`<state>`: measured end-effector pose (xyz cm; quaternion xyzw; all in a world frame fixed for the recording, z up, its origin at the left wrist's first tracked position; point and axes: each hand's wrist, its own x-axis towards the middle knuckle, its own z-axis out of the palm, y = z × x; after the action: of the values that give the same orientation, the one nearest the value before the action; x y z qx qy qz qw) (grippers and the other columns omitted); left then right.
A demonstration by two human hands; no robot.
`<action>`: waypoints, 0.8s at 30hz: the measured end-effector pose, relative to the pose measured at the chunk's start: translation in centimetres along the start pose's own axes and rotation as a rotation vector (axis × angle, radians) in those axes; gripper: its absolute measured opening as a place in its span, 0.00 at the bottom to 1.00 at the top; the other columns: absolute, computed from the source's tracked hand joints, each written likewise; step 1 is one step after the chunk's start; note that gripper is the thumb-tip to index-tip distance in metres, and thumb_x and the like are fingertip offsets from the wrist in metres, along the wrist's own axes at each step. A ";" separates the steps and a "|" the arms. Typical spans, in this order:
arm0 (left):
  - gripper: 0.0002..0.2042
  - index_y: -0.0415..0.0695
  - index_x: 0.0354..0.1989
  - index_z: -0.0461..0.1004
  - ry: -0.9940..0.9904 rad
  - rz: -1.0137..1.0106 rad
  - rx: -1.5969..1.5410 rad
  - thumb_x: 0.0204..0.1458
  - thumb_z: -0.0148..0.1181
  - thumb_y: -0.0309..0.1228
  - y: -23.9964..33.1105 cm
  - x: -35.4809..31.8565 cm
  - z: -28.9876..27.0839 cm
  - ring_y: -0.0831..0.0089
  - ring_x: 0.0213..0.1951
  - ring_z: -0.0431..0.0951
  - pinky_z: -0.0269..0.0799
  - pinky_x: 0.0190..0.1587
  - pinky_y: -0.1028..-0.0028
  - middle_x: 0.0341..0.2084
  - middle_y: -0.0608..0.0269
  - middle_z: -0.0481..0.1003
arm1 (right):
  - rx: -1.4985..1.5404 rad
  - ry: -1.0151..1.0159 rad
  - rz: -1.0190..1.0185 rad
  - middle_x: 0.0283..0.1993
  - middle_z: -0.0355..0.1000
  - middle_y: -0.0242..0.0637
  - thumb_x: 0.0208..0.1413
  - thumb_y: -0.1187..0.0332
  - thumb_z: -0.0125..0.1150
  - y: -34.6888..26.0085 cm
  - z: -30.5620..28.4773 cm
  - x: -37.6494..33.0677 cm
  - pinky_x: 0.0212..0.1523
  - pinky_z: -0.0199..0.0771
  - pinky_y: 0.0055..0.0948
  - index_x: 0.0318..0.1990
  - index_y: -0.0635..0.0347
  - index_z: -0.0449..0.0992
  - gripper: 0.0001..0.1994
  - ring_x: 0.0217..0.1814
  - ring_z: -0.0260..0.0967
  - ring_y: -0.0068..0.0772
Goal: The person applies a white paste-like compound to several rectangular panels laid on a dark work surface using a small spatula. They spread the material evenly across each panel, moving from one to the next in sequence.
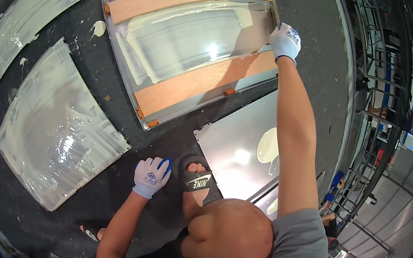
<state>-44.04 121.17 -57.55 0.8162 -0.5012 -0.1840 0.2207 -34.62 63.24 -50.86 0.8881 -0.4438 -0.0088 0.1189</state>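
Observation:
My right hand [285,41], in a white glove with blue on it, reaches out to the right end of a framed panel [176,40]. Its fingers are closed on a flat, thin-edged spreader [274,17], seen nearly edge-on against that end. Cream-coloured paste lies smeared over the panel's middle, between two orange-tan wooden strips [202,79]. My left hand [152,176], gloved alike, is curled into a loose fist low over the dark floor, beside my sandalled foot [196,177]. Nothing sticks out of that fist; its palm side is hidden.
Two paste-coated sheets, one fan-shaped [61,132] and one curved [45,11], lie at left. Under my right arm lies a bare metal sheet [235,150] with a cream paste puddle [268,146]. Small orange clamps [229,91] edge the panel. Metal racks [388,79] stand far right.

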 end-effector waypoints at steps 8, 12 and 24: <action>0.16 0.53 0.46 0.82 0.011 0.007 -0.033 0.51 0.69 0.43 -0.2 -0.1 0.2 0.65 0.34 0.76 0.68 0.36 0.61 0.35 0.67 0.76 | 0.102 0.038 -0.262 0.39 0.82 0.51 0.65 0.61 0.57 -3.4 -0.2 -5.0 0.46 0.80 0.52 0.37 0.59 0.83 0.13 0.43 0.81 0.57; 0.16 0.54 0.47 0.82 0.001 0.006 -0.027 0.51 0.69 0.43 -0.2 -0.2 0.1 0.65 0.34 0.76 0.69 0.35 0.61 0.35 0.68 0.75 | 0.340 0.074 -0.532 0.34 0.80 0.51 0.64 0.63 0.60 -4.5 -2.7 -9.0 0.41 0.79 0.52 0.36 0.58 0.82 0.10 0.38 0.80 0.59; 0.12 0.56 0.42 0.82 -0.010 -0.004 -0.018 0.51 0.69 0.43 -0.1 -0.1 0.0 0.66 0.33 0.76 0.67 0.33 0.61 0.34 0.69 0.75 | 0.051 -0.090 0.033 0.47 0.83 0.50 0.65 0.60 0.55 0.3 -1.0 1.9 0.53 0.80 0.50 0.47 0.54 0.86 0.15 0.50 0.82 0.56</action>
<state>-44.00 121.27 -57.55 0.8143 -0.4989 -0.1931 0.2252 -33.56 61.73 -49.60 0.8822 -0.4633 -0.0356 0.0765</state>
